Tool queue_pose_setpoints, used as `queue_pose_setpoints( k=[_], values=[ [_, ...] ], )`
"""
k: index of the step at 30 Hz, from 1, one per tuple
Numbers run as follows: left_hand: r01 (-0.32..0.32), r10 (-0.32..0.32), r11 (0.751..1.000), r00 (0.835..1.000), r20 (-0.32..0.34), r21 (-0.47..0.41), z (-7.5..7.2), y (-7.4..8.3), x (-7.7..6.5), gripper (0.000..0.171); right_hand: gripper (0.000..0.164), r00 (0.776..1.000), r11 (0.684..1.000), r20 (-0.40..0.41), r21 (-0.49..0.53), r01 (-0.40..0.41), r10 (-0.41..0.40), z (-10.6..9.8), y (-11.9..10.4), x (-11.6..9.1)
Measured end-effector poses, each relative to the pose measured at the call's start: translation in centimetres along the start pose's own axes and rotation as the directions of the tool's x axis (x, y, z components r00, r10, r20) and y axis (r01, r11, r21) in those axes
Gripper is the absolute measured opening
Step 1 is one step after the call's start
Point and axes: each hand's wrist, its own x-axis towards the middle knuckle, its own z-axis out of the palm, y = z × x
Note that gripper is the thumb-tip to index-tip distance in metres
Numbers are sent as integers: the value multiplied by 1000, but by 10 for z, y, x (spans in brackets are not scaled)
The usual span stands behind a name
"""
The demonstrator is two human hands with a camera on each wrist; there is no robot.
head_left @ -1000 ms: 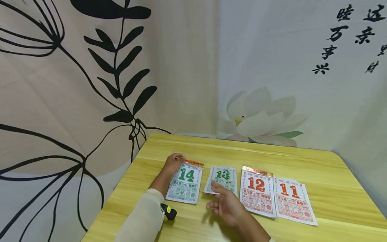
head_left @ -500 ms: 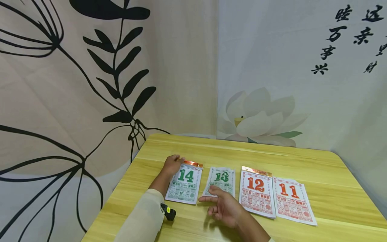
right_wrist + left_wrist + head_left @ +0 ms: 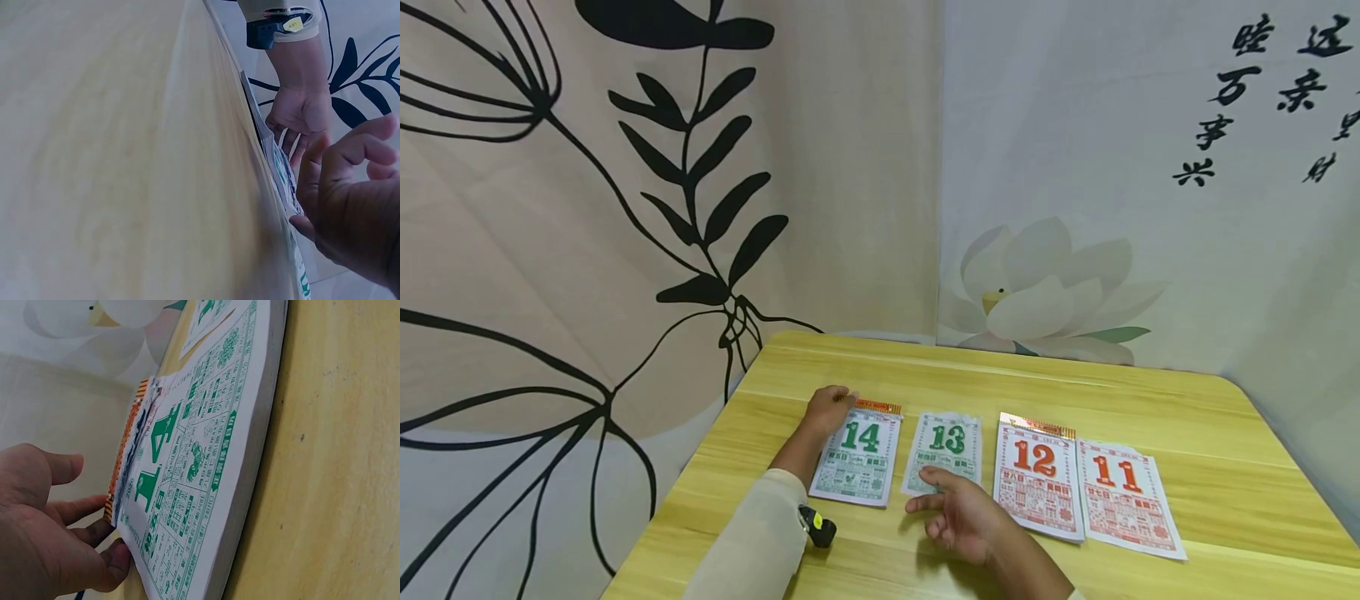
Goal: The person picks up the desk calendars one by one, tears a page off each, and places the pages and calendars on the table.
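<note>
At the table's left lies a tear-off calendar pad [image 3: 857, 467] with a red-gold top strip and a green 14. My left hand [image 3: 829, 408] is at its upper left corner; in the left wrist view the fingertips [image 3: 117, 553] touch that corner and the thumb stands apart. Right of the pad is a loose calendar sheet [image 3: 951, 437] with a green 13. Over its lower edge hovers my right hand [image 3: 964, 518], palm turned inward, fingers loosely bent, thumb overlapping the sheet. In the right wrist view the right hand [image 3: 350, 194] holds nothing.
Farther right lie another calendar pad [image 3: 1037, 483] with a red 12 and a loose sheet [image 3: 1127, 500] with a red 11, side by side. The wooden table [image 3: 1225, 450] backs onto printed cloth hangings [image 3: 865, 167]. A dark wrist device [image 3: 820, 527] sits on the left sleeve.
The 13 sheet has shifted slightly left and down, and my right thumb has moved lower on it. The right fingers stretched out, then bent back. My left hand has stayed at the 14 pad's corner.
</note>
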Motion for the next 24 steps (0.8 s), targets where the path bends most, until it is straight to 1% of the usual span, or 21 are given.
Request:
queue_pose_setpoints(
  k=[3, 6, 8, 13, 15, 16, 18, 20, 22, 24],
  values=[
    [1, -1, 1000, 1000, -2, -2, 1, -1, 1, 61, 76, 1000, 1000, -28, -3, 5, -5, -1, -1, 0],
    [2, -3, 1000, 1000, -14, -7, 1, -1, 1, 59, 72, 999, 1000, -33, -6, 8, -8, -3, -2, -1],
    [-8, 8, 1000, 1000, -25, 8, 2, -2, 1, 59, 72, 999, 1000, -30, -13, 15, -16, -5, -3, -1],
    [-8, 11, 999, 999, -52, 52, 3, -1, 1, 61, 77, 998, 998, -37, -48, 46, -48, -15, -9, -2],
    [-3, 10, 995, 997, -74, 96, 4, -1, 0, 63, 77, 997, 996, -42, -64, 60, -63, -20, -11, -3],
    [-3, 16, 990, 996, -92, 139, 5, -1, -1, 63, 76, 997, 996, -45, -67, 67, -70, -22, -13, -3],
    [-1, 29, 977, 992, -126, 215, 5, -1, -3, 64, 74, 995, 993, -50, -74, 87, -91, -27, -15, -4],
    [2, 43, 957, 988, -152, 289, 6, -1, -5, 67, 71, 992, 991, -58, -79, 108, -113, -32, -18, -6],
    [-8, 64, 938, 987, -149, 347, 7, -2, -8, 71, 69, 989, 988, -69, -90, 125, -131, -37, -20, -9],
    [-32, 87, 925, 988, -127, 379, 9, -1, -11, 76, 68, 986, 984, -82, -111, 137, -146, -43, -23, -11]
  ],
)
